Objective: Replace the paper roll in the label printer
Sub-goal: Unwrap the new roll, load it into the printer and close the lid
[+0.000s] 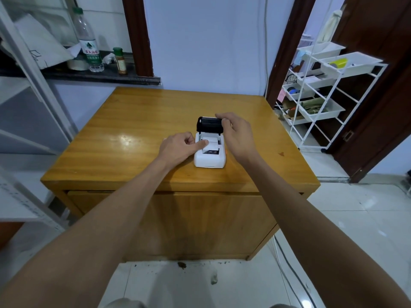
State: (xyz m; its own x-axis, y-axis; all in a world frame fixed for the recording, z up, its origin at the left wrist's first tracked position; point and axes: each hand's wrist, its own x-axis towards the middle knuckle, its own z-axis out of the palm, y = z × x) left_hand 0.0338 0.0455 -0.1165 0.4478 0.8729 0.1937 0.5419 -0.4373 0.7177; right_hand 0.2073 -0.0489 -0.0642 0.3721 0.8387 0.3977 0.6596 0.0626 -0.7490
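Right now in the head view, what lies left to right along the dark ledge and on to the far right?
Tape roll → clear water bottle → crumpled tissue → small spice jar → white wire rack of trays.

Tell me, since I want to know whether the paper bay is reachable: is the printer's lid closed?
No, the black lid stands flipped up behind the white label printer, held by the right hand.
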